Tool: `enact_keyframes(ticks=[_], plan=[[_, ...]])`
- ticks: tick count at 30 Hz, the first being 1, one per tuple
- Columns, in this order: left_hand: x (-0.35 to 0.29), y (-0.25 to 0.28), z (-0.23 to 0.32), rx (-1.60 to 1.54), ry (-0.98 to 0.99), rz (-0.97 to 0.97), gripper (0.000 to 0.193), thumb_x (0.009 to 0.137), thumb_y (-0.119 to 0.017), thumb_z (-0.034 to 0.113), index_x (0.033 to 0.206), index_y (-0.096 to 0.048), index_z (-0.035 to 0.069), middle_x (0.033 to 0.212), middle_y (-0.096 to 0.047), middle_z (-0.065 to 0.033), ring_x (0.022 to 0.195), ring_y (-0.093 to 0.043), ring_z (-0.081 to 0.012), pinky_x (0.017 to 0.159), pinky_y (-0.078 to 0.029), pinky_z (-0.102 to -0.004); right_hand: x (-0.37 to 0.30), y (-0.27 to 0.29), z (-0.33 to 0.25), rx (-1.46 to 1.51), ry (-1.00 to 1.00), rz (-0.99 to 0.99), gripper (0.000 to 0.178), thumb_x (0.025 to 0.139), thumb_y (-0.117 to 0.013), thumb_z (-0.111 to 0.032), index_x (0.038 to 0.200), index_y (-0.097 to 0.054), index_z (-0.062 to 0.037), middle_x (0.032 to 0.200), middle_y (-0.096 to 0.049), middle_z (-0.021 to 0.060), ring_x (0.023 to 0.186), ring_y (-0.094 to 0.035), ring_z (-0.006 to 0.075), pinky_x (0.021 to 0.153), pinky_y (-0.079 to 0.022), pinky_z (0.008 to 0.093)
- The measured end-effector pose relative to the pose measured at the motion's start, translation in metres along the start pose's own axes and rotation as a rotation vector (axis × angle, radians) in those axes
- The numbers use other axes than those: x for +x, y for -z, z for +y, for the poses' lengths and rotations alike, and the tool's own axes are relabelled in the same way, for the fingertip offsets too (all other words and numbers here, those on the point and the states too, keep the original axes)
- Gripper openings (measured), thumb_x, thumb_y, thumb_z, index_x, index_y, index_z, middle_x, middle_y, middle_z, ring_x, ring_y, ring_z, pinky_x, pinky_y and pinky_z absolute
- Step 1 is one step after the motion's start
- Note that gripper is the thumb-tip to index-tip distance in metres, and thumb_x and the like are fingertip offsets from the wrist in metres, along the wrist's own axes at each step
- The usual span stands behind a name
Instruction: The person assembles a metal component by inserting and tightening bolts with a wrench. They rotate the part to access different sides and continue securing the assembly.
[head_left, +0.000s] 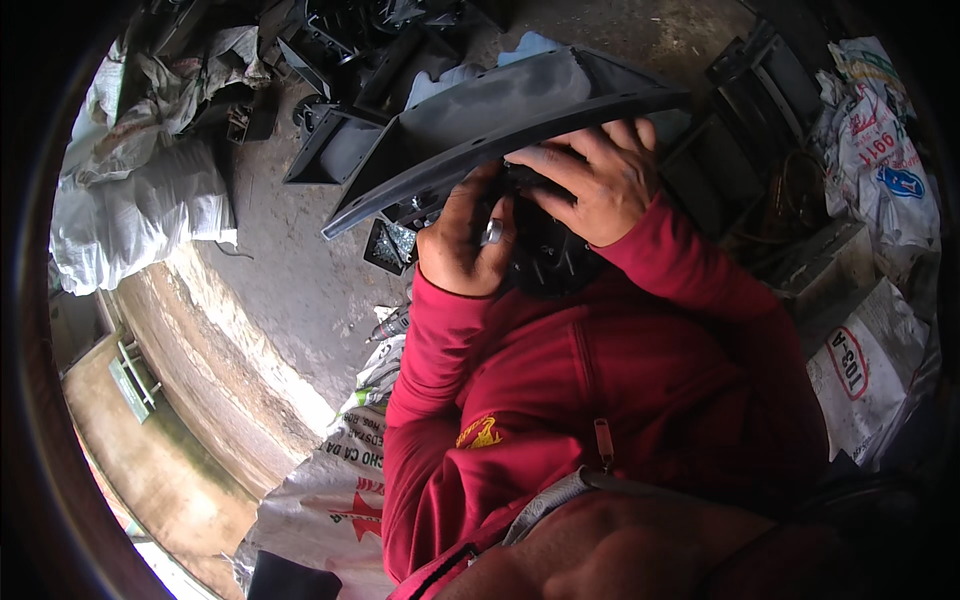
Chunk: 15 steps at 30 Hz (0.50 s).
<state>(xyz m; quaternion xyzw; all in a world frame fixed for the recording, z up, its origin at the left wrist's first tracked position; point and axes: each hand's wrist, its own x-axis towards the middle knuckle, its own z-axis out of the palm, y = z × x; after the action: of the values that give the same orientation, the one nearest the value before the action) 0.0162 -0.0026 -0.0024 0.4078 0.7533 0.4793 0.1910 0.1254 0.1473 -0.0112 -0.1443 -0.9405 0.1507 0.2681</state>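
Note:
A large dark grey tray-shaped part [490,98] with raised edges is tilted in front of my chest, its near rim just above my hands. My left hand [463,240], with a silver ring on one finger, is closed with thumb and fingers bent under that rim. What its fingertips hold is hidden. My right hand [602,182] curls over a black piece [548,245] below the rim, fingertips against the large part. The black piece lies between both hands, close to my chest; its shape is mostly in shadow.
A small black box of screws [388,246] sits left of my left hand, above a power screwdriver [390,324]. Black frames [335,150] lie on the concrete floor [290,240]. White sacks [140,220] stand left; more sacks [875,170] and dark trays [765,90] are right.

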Motion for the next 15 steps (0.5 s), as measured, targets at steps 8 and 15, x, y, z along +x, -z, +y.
enact_keyframes(ticks=[8, 15], plan=[[-0.002, 0.003, -0.001, -0.228, 0.153, -0.063, 0.038, 0.089, -0.059, 0.005, 0.126, -0.054, 0.002, 0.100, -0.067, -0.0067, 0.092, -0.060, -0.0116, 0.084, -0.046, -0.0241, -0.001, -0.004, 0.001, 0.013, 0.011, 0.044, 0.039, 0.066, -0.079, -0.025, 0.103, -0.067, -0.0281, 0.097, -0.056, -0.0098, 0.096, -0.049, 0.0173, 0.081, -0.033, 0.0412], [-0.003, -0.005, 0.001, 0.208, -0.130, 0.048, 0.044, 0.086, -0.061, 0.005, 0.128, -0.052, 0.004, 0.103, -0.068, -0.0175, 0.093, -0.070, -0.0282, 0.077, -0.055, -0.0334, 0.000, -0.002, 0.001, 0.021, -0.011, 0.040, 0.037, 0.066, -0.079, -0.025, 0.101, -0.067, -0.0261, 0.096, -0.057, -0.0098, 0.096, -0.049, 0.0168, 0.081, -0.032, 0.0403]])
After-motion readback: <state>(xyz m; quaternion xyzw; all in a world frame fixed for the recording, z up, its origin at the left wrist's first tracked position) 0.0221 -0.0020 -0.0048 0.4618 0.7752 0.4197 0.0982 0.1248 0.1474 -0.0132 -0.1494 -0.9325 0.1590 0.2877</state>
